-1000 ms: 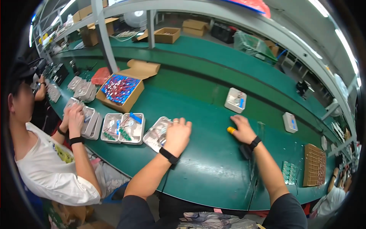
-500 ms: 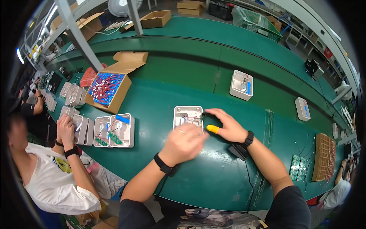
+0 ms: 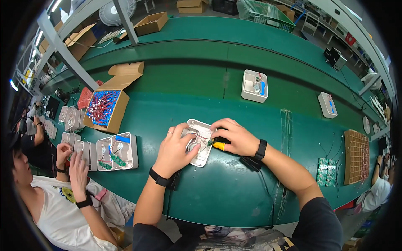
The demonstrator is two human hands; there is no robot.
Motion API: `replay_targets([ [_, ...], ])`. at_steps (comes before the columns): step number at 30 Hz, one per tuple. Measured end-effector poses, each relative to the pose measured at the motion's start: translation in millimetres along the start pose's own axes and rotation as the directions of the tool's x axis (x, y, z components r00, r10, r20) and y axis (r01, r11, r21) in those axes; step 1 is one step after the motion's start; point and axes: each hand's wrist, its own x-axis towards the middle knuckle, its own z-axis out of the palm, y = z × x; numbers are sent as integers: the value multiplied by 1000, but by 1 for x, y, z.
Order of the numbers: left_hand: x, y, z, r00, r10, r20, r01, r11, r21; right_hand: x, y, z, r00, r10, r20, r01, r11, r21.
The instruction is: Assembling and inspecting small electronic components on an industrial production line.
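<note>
A white plastic housing [image 3: 201,160], open at the top, lies tilted on the green bench before me. Thin wires and a small green circuit board [image 3: 210,142] show at its inside and right edge. My left hand [image 3: 172,147] curls over the housing's left side, thumb and fingers reaching inside. At the right edge is my right hand [image 3: 238,137], its fingers bent around the circuit board; a yellow finger cot [image 3: 219,146] covers its thumb. The fingertips partly hide the contact. Both wrists wear black bands.
A carton [image 3: 118,109] of blue cells with red wires stands left, near filled white housings [image 3: 130,157] and a co-worker's hands [image 3: 76,165]. Two more housings, one a white box [image 3: 254,97], sit farther back. Green boards [image 3: 325,171] and a brown divided tray [image 3: 351,161] lie right.
My left hand has moved left, from over the housing to its left side. The housing has turned askew. My right fingers have closed in at its right edge. The whole view has shifted slightly.
</note>
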Motion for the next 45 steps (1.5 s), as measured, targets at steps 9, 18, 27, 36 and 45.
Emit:
replay_targets([
  [9,-1,-15,6,996,91,5,-90,984,-156,3,-1,-9,988,95,123,-119,972,202],
  [18,-3,6,-5,994,95,-60,-97,995,-32,2,-3,-3,984,-101,148,57,959,279],
  [27,-6,2,-9,991,58,124,-58,998,-3,1,-9,4,994,-7,111,-19,973,229],
  [36,1,-6,-25,982,177,-66,-181,982,-48,1,-10,6,992,116,48,-123,969,213],
  [45,-10,12,-25,874,-159,460,476,478,-739,-6,-65,1,994,-111,-1,110,985,135],
])
